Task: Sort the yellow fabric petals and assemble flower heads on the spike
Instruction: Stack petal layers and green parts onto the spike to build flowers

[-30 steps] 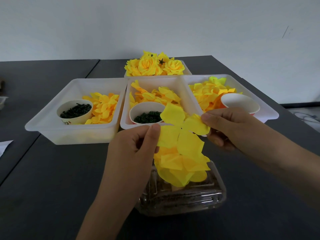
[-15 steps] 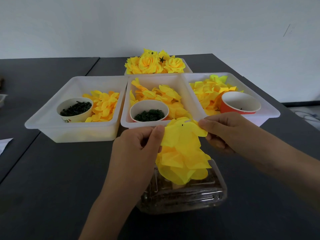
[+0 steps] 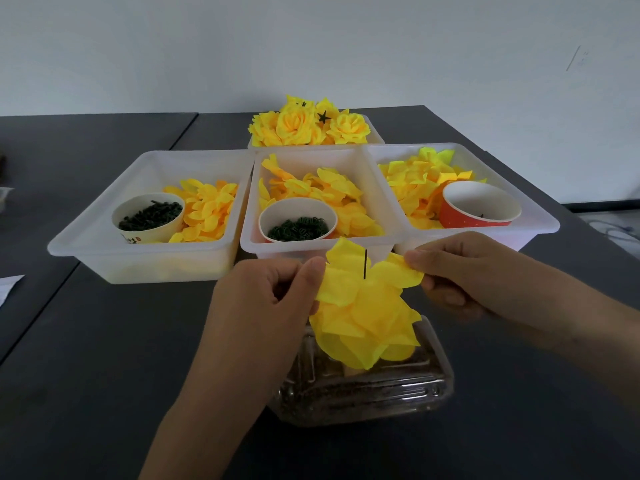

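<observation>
A thin dark spike (image 3: 365,264) stands upright out of a clear plastic box (image 3: 363,393) at the front centre. A stack of yellow fabric petal layers (image 3: 367,323) sits on it, and the spike's tip pokes through the top layer (image 3: 349,271). My left hand (image 3: 273,299) pinches the left edge of that top layer. My right hand (image 3: 460,271) pinches its right edge. Both hands hold the layer level, just above the stack.
Three white bins (image 3: 149,258) hold loose yellow petals. Paper cups inside them hold small dark green parts (image 3: 298,228); the red cup (image 3: 479,206) looks almost empty. A rear bin holds finished yellow flowers (image 3: 308,124). The tabletop (image 3: 104,358) is dark.
The top petal layer, held flat above the spike a second ago, has come down onto it; the spike's tip now sticks out through its middle. Both hands moved lower with it.
</observation>
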A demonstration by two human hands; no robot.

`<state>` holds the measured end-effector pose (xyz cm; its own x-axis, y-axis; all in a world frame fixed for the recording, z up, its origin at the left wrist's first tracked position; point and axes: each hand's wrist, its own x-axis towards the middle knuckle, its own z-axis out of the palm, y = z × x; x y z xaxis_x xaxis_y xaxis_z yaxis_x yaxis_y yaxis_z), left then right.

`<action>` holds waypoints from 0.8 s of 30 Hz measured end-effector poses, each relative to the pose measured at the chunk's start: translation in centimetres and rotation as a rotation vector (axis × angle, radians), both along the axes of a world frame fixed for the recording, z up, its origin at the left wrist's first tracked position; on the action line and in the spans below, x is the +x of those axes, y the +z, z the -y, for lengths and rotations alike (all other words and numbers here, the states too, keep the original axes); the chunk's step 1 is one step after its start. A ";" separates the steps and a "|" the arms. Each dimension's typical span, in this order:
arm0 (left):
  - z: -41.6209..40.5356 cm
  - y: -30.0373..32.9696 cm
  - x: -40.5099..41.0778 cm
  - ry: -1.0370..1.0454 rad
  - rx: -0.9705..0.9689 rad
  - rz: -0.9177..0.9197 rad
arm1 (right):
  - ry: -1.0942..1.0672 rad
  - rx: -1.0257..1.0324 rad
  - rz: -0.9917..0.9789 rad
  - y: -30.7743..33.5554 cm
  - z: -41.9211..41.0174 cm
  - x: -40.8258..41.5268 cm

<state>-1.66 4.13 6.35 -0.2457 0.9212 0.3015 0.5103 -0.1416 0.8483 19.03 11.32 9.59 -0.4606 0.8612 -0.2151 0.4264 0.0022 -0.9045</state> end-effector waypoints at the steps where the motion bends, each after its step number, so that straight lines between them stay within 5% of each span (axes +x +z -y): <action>1: 0.1 0.2 0.0 0.007 0.008 0.014 | 0.012 -0.006 -0.010 0.1 0.0 0.0; 16: 0.1 -1.9 -0.1 0.080 -0.087 -0.204 | 0.077 0.088 0.085 -2.4 -0.5 0.0; 24: 0.2 -3.3 0.1 0.085 -0.116 -0.283 | 0.100 0.298 0.190 -3.9 -0.7 -0.1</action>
<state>-1.58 3.92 3.09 -0.2447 0.9332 0.2631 0.7340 0.0010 0.6792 18.94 12.01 5.67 -0.5218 0.8515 -0.0514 0.5710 0.3039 -0.7626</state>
